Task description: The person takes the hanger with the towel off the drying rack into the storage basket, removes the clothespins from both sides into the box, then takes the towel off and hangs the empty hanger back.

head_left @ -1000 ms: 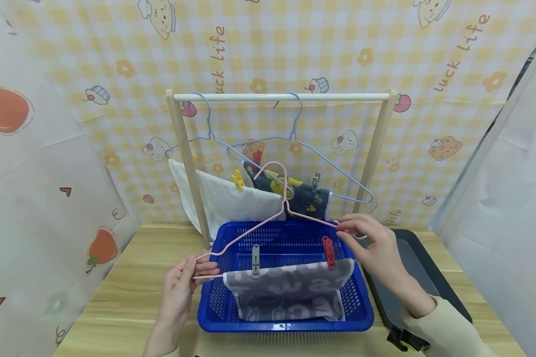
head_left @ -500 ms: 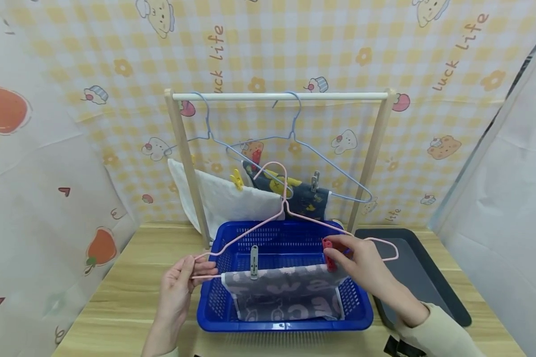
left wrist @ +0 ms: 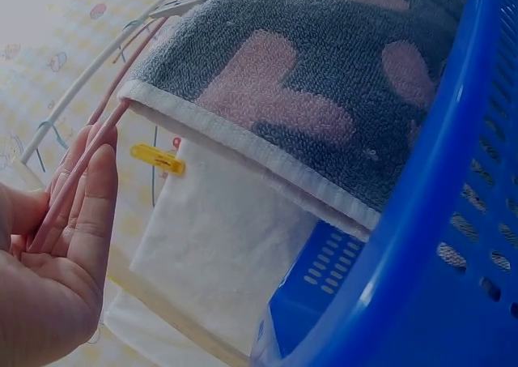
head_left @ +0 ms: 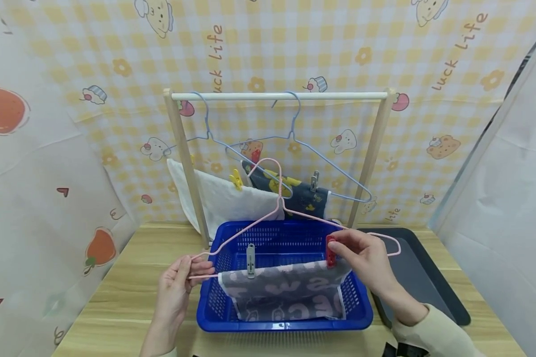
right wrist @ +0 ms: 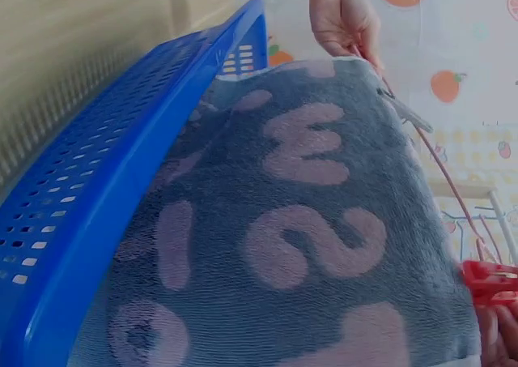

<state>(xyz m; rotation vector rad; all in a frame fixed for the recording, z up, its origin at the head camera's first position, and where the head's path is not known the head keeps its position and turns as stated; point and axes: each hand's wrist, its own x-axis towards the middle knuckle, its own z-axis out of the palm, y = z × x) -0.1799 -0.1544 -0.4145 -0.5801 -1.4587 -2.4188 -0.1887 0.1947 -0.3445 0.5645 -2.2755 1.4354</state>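
- Left hand (head_left: 176, 285): thumb and fingers clamped on the left corner of the pink hanger (head_left: 280, 197). It's our main hold, at one end only, so if the grip loosens the frame could roll and dump the load.
- Grey clip (head_left: 250, 260): upright on the towel's top edge, left part. We can't tell how deep it bites; a shallow bite could pop off under a tug.
- Hanger hook: overlaps the hanging dark towel (head_left: 305, 201) and a blue hanger (head_left: 254, 163) in the head view. We can't tell the gap; lifting straight up risks a snag.
- Grey towel (head_left: 286, 292): folded over the hanger's bottom bar, lower part down inside the blue basket (head_left: 286, 326). We'd watch the hem catching the front rim and dragging the fabric sideways.
- Red clip (head_left: 330, 250): upright on the towel's top edge near the right corner. If it grabs fabric but misses the bar, that side could slip.
- Right hand (head_left: 369, 260): thumb and fingertips pinched on the red clip. Squeezing too hard could release it.
- Hanger's right end: pokes out past that hand, over the dark tray (head_left: 417, 287); twist could start there.
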